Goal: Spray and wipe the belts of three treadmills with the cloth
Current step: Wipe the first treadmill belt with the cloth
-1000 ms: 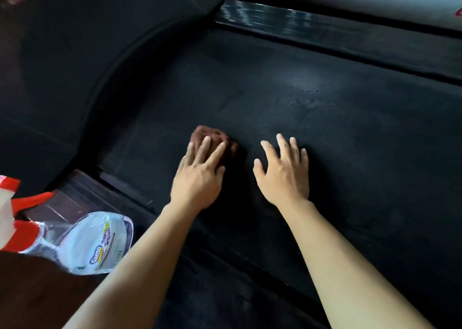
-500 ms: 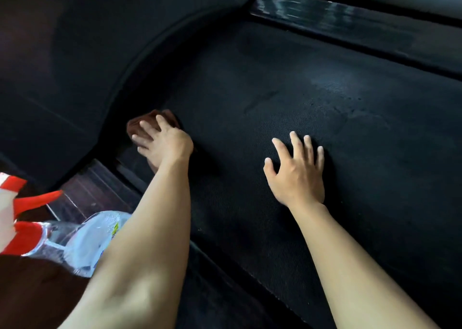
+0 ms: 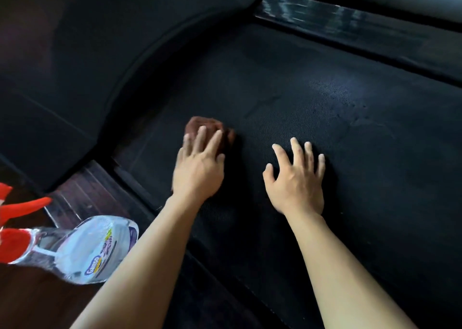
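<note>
A black treadmill belt (image 3: 312, 83) fills the middle and right of the head view. A small brown cloth (image 3: 203, 125) lies bunched on it. My left hand (image 3: 198, 166) presses the cloth flat with straight fingers, covering its near part. My right hand (image 3: 296, 181) rests on the belt with fingers spread, a hand's width right of the cloth. A clear spray bottle (image 3: 85, 250) with a red trigger lies at the lower left, beside the treadmill.
The treadmill's dark curved motor cover (image 3: 100, 53) rises at the upper left. A glossy black side rail (image 3: 350, 26) runs along the belt's far edge. Dark wood floor (image 3: 80, 198) shows at the lower left, under the bottle.
My left hand slid the cloth from the belt's left edge by the cover back toward the middle. My right hand stayed planted on the belt.
</note>
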Available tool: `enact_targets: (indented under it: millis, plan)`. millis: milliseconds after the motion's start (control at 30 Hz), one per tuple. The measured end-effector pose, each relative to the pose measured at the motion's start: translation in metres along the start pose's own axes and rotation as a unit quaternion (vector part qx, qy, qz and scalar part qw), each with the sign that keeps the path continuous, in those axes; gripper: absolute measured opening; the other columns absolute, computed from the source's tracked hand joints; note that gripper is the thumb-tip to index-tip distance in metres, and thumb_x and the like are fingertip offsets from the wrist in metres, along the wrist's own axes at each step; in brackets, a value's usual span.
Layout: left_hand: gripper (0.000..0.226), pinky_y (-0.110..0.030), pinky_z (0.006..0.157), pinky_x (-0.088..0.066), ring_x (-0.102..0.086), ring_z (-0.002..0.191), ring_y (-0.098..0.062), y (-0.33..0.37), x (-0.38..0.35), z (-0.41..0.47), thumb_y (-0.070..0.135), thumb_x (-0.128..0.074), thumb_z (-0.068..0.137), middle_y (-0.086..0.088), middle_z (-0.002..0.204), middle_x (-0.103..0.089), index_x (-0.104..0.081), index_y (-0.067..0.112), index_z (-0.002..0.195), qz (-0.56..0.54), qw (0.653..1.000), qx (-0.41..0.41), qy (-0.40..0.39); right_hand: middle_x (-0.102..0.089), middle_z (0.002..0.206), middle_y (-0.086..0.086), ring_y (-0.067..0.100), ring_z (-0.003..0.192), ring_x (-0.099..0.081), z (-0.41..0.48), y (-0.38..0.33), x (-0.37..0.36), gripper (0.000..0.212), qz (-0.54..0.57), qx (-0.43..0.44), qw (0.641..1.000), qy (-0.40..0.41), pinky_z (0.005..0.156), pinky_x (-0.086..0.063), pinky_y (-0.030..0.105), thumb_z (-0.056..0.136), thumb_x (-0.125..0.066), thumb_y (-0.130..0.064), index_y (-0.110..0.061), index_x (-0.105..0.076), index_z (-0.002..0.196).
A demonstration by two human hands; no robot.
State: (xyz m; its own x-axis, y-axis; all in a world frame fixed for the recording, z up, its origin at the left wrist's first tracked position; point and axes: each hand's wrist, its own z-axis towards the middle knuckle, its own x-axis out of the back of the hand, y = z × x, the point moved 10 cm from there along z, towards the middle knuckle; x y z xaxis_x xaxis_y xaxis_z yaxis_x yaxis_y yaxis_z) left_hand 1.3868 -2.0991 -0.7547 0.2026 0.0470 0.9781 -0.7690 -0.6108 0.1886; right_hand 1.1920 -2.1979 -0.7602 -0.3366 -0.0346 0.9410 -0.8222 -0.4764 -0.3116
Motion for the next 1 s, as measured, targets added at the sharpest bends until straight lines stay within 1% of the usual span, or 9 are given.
enact_targets:
  millis: [133, 267, 367, 500, 600, 667, 800, 900, 1000]
  plan:
    - [0.059, -0.052, 0.124, -0.013, -0.003, 0.154, -0.042, -0.079, 0.017, 0.007, 0.039, -0.038, 0.103, -0.006, 0.17, -0.005, -0.02, 0.035, 0.159, -0.037, 0.973, 0.225, 0.023, -0.039, 0.154, 0.013, 0.038, 0.145, -0.028, -0.001, -0.001, 0.002, 0.054, 0.007, 0.003, 1.0, 0.015, 0.117, -0.018, 0.062, 0.09, -0.04, -0.044, -0.026, -0.053, 0.139]
    - [0.064, -0.054, 0.123, -0.007, 0.005, 0.153, -0.044, -0.109, 0.03, 0.055, 0.029, -0.038, 0.101, -0.006, 0.17, 0.003, -0.015, 0.032, 0.16, -0.065, 0.944, 0.324, 0.011, -0.038, 0.154, 0.013, 0.038, 0.146, -0.027, -0.001, -0.001, 0.001, 0.052, 0.005, 0.002, 1.0, 0.014, 0.118, -0.017, 0.061, 0.091, -0.042, -0.043, -0.027, -0.052, 0.14]
    - [0.065, -0.054, 0.123, -0.008, 0.004, 0.153, -0.045, -0.099, 0.03, 0.101, 0.029, -0.038, 0.1, -0.006, 0.17, 0.002, -0.016, 0.033, 0.16, -0.05, 0.962, 0.269, -0.003, -0.035, 0.157, 0.012, 0.036, 0.148, -0.022, 0.0, 0.001, -0.004, 0.051, -0.002, 0.0, 1.0, -0.003, 0.119, -0.014, 0.06, 0.093, -0.045, -0.044, -0.028, -0.049, 0.142]
    - [0.061, -0.045, 0.126, -0.008, 0.001, 0.155, -0.039, -0.026, 0.023, 0.142, 0.039, -0.038, 0.102, -0.003, 0.17, -0.004, -0.018, 0.037, 0.16, -0.018, 0.997, 0.079, -0.018, -0.033, 0.158, 0.011, 0.035, 0.149, -0.02, 0.001, 0.001, -0.006, 0.052, -0.01, 0.0, 1.0, -0.012, 0.12, -0.012, 0.06, 0.094, -0.043, -0.044, -0.029, -0.046, 0.143]
    - [0.061, -0.042, 0.127, -0.005, -0.003, 0.156, -0.036, 0.051, 0.004, 0.126, 0.038, -0.042, 0.102, -0.006, 0.17, -0.01, -0.021, 0.035, 0.159, 0.006, 0.997, -0.078, -0.025, -0.036, 0.156, 0.011, 0.036, 0.148, -0.024, 0.002, 0.002, -0.004, 0.051, -0.003, -0.006, 1.0, -0.002, 0.119, -0.014, 0.06, 0.092, -0.043, -0.042, -0.029, -0.05, 0.141]
    - [0.062, -0.044, 0.127, -0.01, -0.004, 0.156, -0.035, 0.084, -0.007, 0.093, 0.039, -0.044, 0.1, -0.005, 0.169, -0.013, -0.023, 0.037, 0.159, -0.005, 0.991, -0.13, -0.018, -0.04, 0.154, 0.011, 0.037, 0.145, -0.028, 0.002, 0.002, -0.001, 0.053, 0.001, -0.008, 1.0, 0.011, 0.118, -0.018, 0.061, 0.088, -0.042, -0.041, -0.028, -0.053, 0.138]
    - [0.061, -0.044, 0.126, -0.012, -0.004, 0.156, -0.031, 0.068, -0.01, 0.028, 0.039, -0.046, 0.101, 0.002, 0.17, -0.012, -0.023, 0.042, 0.158, -0.03, 0.995, -0.098, -0.013, -0.041, 0.153, 0.011, 0.036, 0.145, -0.03, 0.003, 0.001, 0.001, 0.053, 0.006, -0.007, 1.0, 0.02, 0.117, -0.019, 0.061, 0.088, -0.04, -0.04, -0.028, -0.055, 0.137]
    - [0.06, -0.047, 0.125, -0.015, -0.009, 0.155, -0.035, 0.007, 0.002, 0.021, 0.038, -0.047, 0.101, -0.001, 0.169, -0.014, -0.026, 0.038, 0.158, -0.023, 0.999, 0.015, 0.022, -0.039, 0.155, 0.01, 0.035, 0.146, -0.028, 0.003, 0.001, 0.0, 0.052, -0.002, -0.009, 1.0, 0.015, 0.118, -0.018, 0.06, 0.09, -0.04, -0.04, -0.029, -0.053, 0.139]
    - [0.059, -0.046, 0.125, -0.012, -0.004, 0.155, -0.038, -0.027, 0.008, 0.048, 0.038, -0.039, 0.104, -0.003, 0.17, -0.009, -0.021, 0.036, 0.159, -0.031, 0.993, 0.116, 0.005, -0.039, 0.155, 0.01, 0.035, 0.146, -0.028, 0.003, 0.001, 0.0, 0.051, 0.001, -0.008, 1.0, 0.019, 0.118, -0.017, 0.059, 0.091, -0.04, -0.04, -0.028, -0.053, 0.139]
